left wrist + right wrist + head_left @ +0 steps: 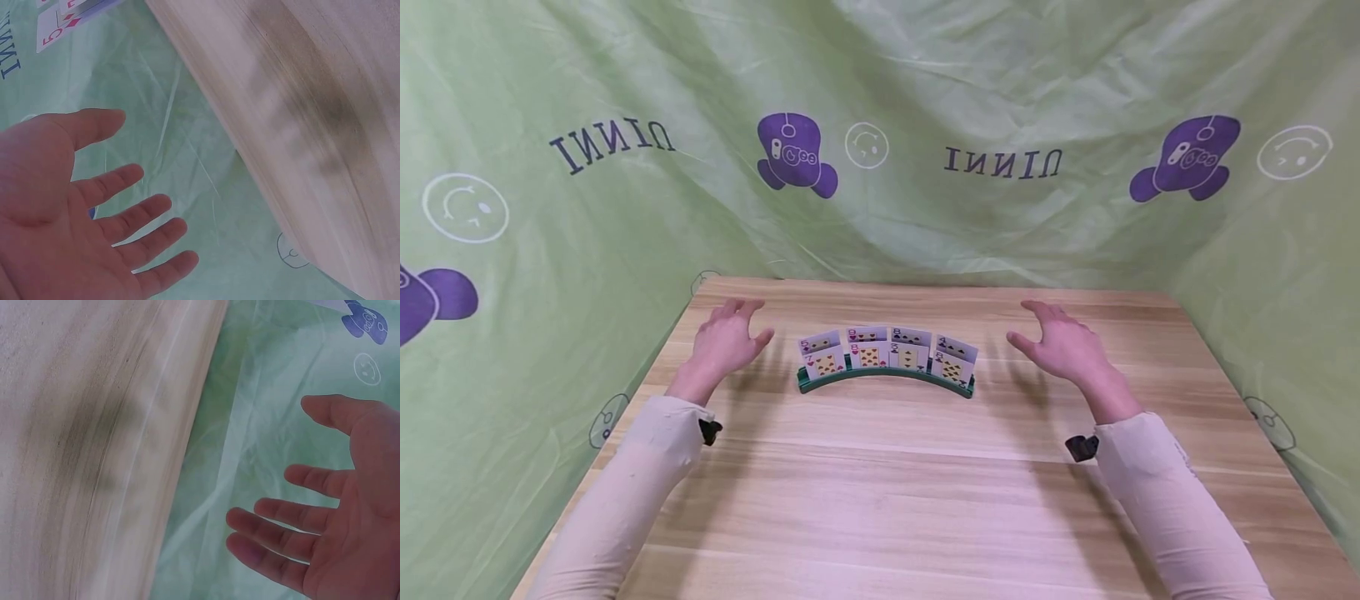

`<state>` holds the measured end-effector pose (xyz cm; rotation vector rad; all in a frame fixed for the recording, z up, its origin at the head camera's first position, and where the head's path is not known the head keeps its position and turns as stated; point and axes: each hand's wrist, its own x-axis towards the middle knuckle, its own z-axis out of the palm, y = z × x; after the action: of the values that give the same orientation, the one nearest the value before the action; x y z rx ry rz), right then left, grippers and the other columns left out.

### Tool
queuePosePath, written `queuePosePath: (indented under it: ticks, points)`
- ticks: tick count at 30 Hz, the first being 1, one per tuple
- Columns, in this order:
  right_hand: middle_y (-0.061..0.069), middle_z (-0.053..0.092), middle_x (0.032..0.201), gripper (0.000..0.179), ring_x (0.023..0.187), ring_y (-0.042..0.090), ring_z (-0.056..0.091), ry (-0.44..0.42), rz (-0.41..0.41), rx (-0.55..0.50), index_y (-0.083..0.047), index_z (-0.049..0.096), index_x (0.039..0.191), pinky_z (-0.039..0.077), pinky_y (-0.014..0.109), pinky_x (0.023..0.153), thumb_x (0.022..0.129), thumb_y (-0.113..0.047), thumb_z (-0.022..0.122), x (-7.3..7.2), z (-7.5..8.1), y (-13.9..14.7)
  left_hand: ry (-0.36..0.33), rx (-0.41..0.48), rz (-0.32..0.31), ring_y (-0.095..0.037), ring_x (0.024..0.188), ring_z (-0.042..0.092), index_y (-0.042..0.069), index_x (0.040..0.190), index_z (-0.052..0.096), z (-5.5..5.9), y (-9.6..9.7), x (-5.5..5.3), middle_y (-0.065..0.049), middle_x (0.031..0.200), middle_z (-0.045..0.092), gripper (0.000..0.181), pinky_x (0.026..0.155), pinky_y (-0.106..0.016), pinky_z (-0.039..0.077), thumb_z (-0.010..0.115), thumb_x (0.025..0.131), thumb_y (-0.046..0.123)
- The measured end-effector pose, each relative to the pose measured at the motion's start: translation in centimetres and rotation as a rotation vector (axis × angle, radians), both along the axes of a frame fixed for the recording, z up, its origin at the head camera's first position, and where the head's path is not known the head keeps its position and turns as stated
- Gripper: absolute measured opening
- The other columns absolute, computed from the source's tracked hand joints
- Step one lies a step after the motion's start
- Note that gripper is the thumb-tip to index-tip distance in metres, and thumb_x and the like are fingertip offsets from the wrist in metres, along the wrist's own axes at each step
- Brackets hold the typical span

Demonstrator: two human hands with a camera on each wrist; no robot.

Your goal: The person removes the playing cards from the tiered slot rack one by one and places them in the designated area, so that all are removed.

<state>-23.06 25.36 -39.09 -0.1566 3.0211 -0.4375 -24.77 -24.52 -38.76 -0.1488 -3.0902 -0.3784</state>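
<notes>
A curved green card holder [886,372] stands on the wooden table, with playing cards [868,354] upright in it in two rows, front cards overlapping back ones. To its left my left hand [724,342] is held above the table, fingers spread and apart from the cards. My right hand [1063,342] hovers on the other side, its thumb pointing toward the holder. Both palms show bare in the wrist views, the left hand [81,206] and the right hand [337,512] with fingers extended. At the left wrist view's top corner, a five of diamonds [56,31] peeks in.
The wooden table [880,500] reaches back to a green printed curtain [910,225], which also hangs along both sides. Dark straps with small black pieces [1082,448] sit at the wrists, by the pale sleeves.
</notes>
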Motion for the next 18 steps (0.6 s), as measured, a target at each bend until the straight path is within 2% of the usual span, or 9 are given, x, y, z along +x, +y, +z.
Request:
queuePosePath:
  ticks: [7,14,18]
  points:
    - [0.029,0.041,0.152,0.079,0.131,0.054,0.045,0.013,0.009,-0.013,-0.011,0.030,0.155,0.042,0.071,0.098,0.096,-0.061,0.048,-0.01,-0.27,-0.21,0.015,0.006,-0.013,-0.048,0.127,0.049,0.008,0.145,0.046,-0.12,-0.28,0.12,-0.025,0.144,0.048,0.056,0.094,-0.064,0.048,0.059,0.097,0.034]
    - [0.028,0.053,0.141,0.070,0.120,0.050,0.057,0.047,0.021,-0.034,-0.009,0.037,0.151,0.047,0.067,0.090,0.097,-0.050,0.054,0.03,-0.26,-0.30,0.031,0.056,-0.015,-0.043,0.116,0.059,0.008,0.137,0.055,-0.20,-0.39,0.13,-0.021,0.133,0.059,0.048,0.088,-0.059,0.051,0.062,0.096,0.031]
    - [0.027,0.056,0.139,0.067,0.119,0.049,0.058,0.045,0.021,-0.048,-0.010,0.039,0.150,0.049,0.066,0.088,0.097,-0.046,0.056,0.15,-0.32,-0.27,0.031,0.091,-0.025,-0.040,0.109,0.063,0.008,0.133,0.059,-0.20,-0.27,0.11,-0.020,0.124,0.065,0.044,0.084,-0.056,0.053,0.063,0.095,0.029]
